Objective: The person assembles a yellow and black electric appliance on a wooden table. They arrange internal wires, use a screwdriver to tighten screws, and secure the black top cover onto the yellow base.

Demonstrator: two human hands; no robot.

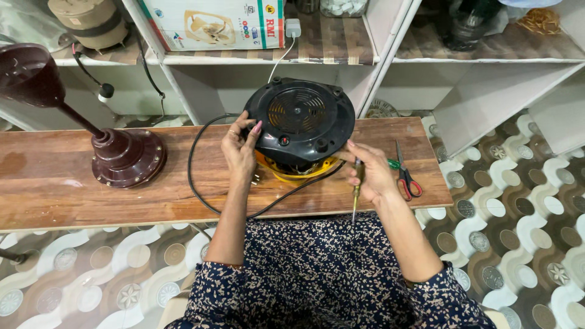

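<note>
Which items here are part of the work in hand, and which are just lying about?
In use: left hand on black appliance base; right hand holding screwdriver; black power cord.
Lying about: red-handled scissors; maroon fan stand; cardboard box.

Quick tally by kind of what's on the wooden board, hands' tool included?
Black and yellow appliance, held by left hand: 1
Screwdriver, in right hand: 1
Scissors: 1
Maroon stand: 1
Black cord: 1
Total: 5
</note>
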